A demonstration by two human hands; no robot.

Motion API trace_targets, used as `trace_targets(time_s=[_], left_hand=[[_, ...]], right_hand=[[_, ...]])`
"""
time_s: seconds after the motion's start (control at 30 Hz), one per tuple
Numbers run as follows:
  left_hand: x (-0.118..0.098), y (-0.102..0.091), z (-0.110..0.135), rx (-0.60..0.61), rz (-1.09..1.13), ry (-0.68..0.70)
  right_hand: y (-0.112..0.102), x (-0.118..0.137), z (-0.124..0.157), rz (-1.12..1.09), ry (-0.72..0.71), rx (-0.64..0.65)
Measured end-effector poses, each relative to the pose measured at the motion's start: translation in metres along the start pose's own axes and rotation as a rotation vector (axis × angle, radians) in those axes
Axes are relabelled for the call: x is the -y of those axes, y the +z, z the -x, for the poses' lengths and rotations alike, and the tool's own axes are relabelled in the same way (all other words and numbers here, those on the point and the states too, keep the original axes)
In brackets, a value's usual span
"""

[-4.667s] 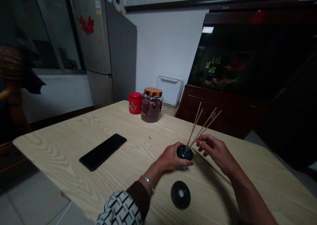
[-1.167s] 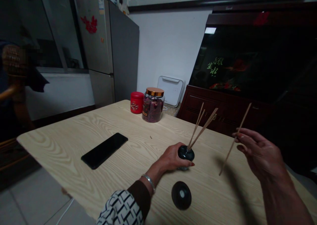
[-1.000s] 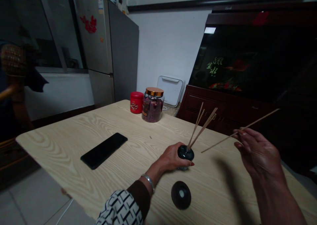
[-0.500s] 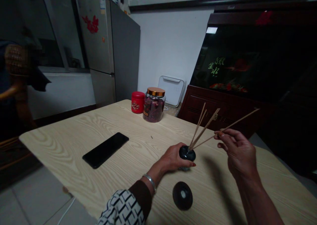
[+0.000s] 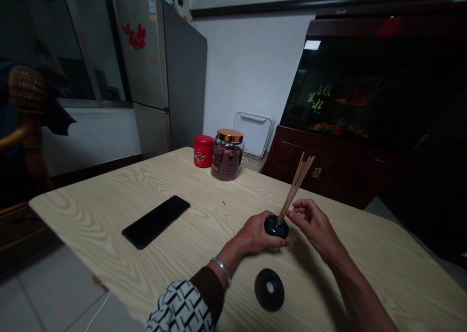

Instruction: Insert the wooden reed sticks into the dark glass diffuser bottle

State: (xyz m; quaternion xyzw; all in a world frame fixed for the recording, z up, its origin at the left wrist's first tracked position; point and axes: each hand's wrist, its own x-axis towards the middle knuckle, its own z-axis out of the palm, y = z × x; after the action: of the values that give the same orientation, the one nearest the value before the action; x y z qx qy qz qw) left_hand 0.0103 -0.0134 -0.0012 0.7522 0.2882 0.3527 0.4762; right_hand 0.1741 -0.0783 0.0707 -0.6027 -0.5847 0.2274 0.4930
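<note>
My left hand (image 5: pixel 255 232) is wrapped round a small dark glass reed diffuser bottle (image 5: pixel 276 226) on the table. Out of its neck rises a bundle of thin brown reed sticks (image 5: pixel 297 182), leaning to the right and close together. The fingers of my right hand (image 5: pixel 308 217) are pinched at the low part of the sticks, just above the neck; how many they grip I cannot make out. In front of the bottle lies a round black lid (image 5: pixel 269 289) with a pale centre.
A black phone (image 5: pixel 156 221) lies on the wooden table (image 5: pixel 109 186) at left. Towards the back stand a red canister (image 5: pixel 203 151) and a copper-lidded jar (image 5: pixel 226 156) of dried flowers. A tiny stick fragment (image 5: pixel 224 202) lies mid-table. Behind are a fridge (image 5: pixel 186 79) and an aquarium (image 5: pixel 343 88).
My right hand has moved left and down to the bottle's neck. The reed stick that slanted far right now stands with the others, and the bundle is tighter. My left hand stays put.
</note>
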Motion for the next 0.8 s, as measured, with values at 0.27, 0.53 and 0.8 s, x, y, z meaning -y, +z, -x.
trace_targets(time_s=[0.27,0.53,0.8], left_hand=[[0.005,-0.003,0.001,0.051,-0.037,0.094],[0.013,0.000,-0.002,-0.042,-0.109,0.116],[0.025,0.002,-0.003,-0.110,-0.133,0.055]], right_hand=[[0.017,-0.020,0.011,0.290,-0.059,0.284],[0.021,-0.039,-0.002,0.416,-0.076,0.095],[0.011,-0.075,-0.051,0.455,-0.108,-0.046]])
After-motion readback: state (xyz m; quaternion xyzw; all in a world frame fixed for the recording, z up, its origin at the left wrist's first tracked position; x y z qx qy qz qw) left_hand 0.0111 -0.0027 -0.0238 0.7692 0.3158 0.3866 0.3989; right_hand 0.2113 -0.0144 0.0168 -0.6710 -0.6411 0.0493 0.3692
